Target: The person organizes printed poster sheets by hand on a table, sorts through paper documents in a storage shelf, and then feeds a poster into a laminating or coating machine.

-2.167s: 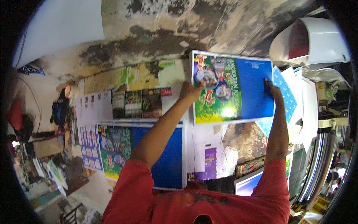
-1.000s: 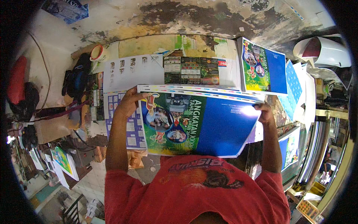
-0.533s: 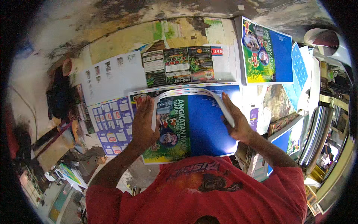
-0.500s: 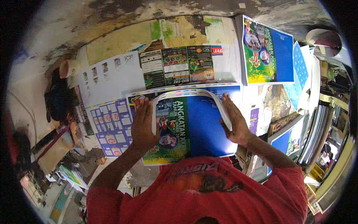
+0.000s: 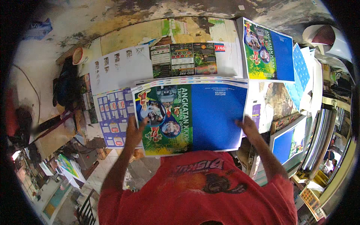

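Observation:
A loose stack of large printed sheets [image 5: 217, 116], green and yellow with photos on the left and plain blue on the right, lies in front of my body. Its far edges are fanned out in steps, with colour marks along the white margins. My left hand [image 5: 134, 133] grips the left edge, thumb on top and the other fingers partly hidden at the side. At the right edge my right hand [image 5: 249, 129] has its thumb over the blue part, its fingers mostly out of sight beyond the edge. The near edge of the sheets almost meets my red shirt.
A thick pile of the same prints [image 5: 283, 56] stands at the far right. Left of my sheets lies a purple printed sheet [image 5: 112, 112]; behind are a white sheet [image 5: 122, 71] and a dark leaflet sheet [image 5: 183, 58]. A framed blue print [image 5: 283, 148] sits at the right, near metal rollers [image 5: 317, 138].
The sheets were bent upward at both sides between my flattened hands; now they lie flatter. My hands have come nearer my body and closed on the side edges.

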`<action>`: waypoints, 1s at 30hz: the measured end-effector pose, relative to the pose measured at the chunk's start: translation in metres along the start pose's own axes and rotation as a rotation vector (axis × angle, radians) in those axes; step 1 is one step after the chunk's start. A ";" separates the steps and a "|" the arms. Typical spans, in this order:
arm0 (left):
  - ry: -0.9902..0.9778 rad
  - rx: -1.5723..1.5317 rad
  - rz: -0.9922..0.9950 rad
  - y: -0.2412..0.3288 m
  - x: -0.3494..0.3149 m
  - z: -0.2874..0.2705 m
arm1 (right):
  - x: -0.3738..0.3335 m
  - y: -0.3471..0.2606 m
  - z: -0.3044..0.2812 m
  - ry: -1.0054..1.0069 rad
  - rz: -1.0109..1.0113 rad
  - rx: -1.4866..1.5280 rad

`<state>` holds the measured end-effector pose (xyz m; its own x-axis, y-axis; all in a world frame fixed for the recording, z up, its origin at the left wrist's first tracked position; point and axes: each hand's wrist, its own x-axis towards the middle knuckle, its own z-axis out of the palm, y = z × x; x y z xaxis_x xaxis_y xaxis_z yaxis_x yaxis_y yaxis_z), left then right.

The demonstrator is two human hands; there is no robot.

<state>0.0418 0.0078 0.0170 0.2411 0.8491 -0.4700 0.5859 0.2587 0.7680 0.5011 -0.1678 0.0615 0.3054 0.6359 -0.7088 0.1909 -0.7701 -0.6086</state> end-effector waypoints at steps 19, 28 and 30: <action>0.361 -0.350 -0.063 -0.124 -0.186 0.052 | -0.140 0.134 0.110 0.359 -0.182 0.611; 0.431 0.837 1.057 -0.054 -0.175 0.125 | -0.134 0.138 0.108 0.446 -0.280 0.765; 0.387 0.874 1.140 -0.050 -0.168 0.123 | -0.140 0.130 0.104 0.459 -0.303 0.728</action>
<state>0.0676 -0.2043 0.0037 0.7445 0.5026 0.4396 0.5294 -0.8455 0.0701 0.3858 -0.3515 0.0448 0.7088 0.6037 -0.3650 -0.2648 -0.2519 -0.9308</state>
